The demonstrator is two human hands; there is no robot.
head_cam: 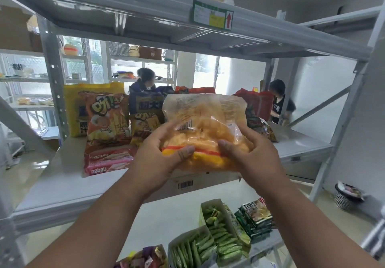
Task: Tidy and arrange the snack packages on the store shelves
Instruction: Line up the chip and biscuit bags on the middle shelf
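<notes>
Currently, grip: your left hand (160, 155) and right hand (252, 153) both curl round the clear snack bag (200, 126), thumbs pressed on its face near the red and yellow band, fingers hidden behind it.
Hold: taking the bag low at both sides keeps its loose top upright and the printed back, with its barcode, turned toward you; probably so it can be set down standing.
Bag position: it is held over the front of the middle shelf (52, 184), in front of the standing row, not yet released.
Neighbours: orange chip bags (106, 119) stand to the left, a red bag (258, 105) to the right, so the gap between them looks like the intended slot.
Front edge: pink wafer packs (108, 161) lie flat, stacked, just left of your left hand.
Lower shelf: boxes of green packets (210, 240) sit below, well apart from the bag.
Risk: the slack film may slump forward once you let go.
</notes>
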